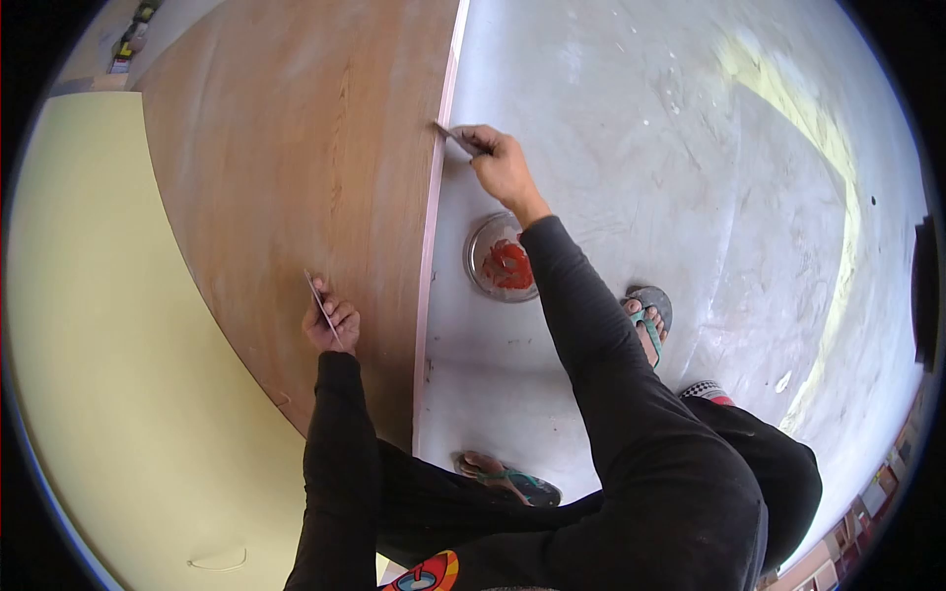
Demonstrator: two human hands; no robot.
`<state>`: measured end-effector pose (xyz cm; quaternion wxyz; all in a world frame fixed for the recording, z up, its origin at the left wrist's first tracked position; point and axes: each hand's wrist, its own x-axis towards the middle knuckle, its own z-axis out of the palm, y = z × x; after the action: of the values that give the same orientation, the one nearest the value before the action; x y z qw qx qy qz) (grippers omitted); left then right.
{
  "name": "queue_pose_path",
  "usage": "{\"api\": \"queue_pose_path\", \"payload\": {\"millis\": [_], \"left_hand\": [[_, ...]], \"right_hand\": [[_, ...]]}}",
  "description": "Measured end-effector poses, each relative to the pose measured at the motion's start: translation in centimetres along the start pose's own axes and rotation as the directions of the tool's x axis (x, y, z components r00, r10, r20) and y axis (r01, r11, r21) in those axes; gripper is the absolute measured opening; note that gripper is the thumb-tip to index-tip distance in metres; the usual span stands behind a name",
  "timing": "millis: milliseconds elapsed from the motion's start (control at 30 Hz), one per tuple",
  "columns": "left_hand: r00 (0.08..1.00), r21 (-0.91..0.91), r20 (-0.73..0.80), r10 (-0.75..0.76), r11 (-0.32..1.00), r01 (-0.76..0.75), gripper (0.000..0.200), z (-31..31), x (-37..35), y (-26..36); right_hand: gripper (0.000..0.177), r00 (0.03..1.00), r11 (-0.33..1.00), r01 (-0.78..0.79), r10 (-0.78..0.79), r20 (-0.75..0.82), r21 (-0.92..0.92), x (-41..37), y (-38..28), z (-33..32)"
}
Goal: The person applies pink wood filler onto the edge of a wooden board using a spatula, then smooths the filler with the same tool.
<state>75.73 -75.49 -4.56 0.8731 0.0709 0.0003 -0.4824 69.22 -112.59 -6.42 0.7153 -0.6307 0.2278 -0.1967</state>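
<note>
My right hand (506, 169) grips a putty knife (460, 138), its tip right at the pale edge strip (433, 202) of a brown wood-grain board (286, 148). Lower on the left, over the same board, my left hand (338, 325) is closed around a thin flat scraper plate (320, 303), seen nearly edge-on. Below my right forearm a round dish (474, 258) stands on the grey floor, partly covered by the sleeve. Red paste (506, 266) is smeared inside it.
A pale yellow panel (99, 325) lies left of the brown board. My sandalled feet rest on the grey floor (631, 148), one foot (650, 320) at right, the other (503, 478) near the board. Yellowish marks (838, 187) curve across the far right. Small items (128, 44) sit top left.
</note>
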Motion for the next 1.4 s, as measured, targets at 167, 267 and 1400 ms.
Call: {"api": "queue_pose_path", "payload": {"millis": [167, 267, 1400], "left_hand": [[1.000, 0.044, -0.005, 0.012, 0.999, -0.011, 0.032, 1.0, -0.2, -0.6], [0.986, 0.089, -0.157, 0.056, 0.995, -0.042, 0.031, 3.9, 2.1, -2.6], [0.827, 0.310, -0.286, 0.485, 0.863, -0.399, 0.028, 11.6, 10.8, -1.3]], "right_hand": [[0.051, 0.908, 0.973, -0.229, 0.216, 0.359, -0.008, -5.4, -4.1, -1.8], [0.057, 0.950, 0.988, -0.017, -0.033, 0.310, 0.156, -8.1, -7.5, -0.9], [0.062, 0.903, 0.880, 0.427, -0.429, 0.036, -0.207, -3.2, -7.6, -1.8]]}}
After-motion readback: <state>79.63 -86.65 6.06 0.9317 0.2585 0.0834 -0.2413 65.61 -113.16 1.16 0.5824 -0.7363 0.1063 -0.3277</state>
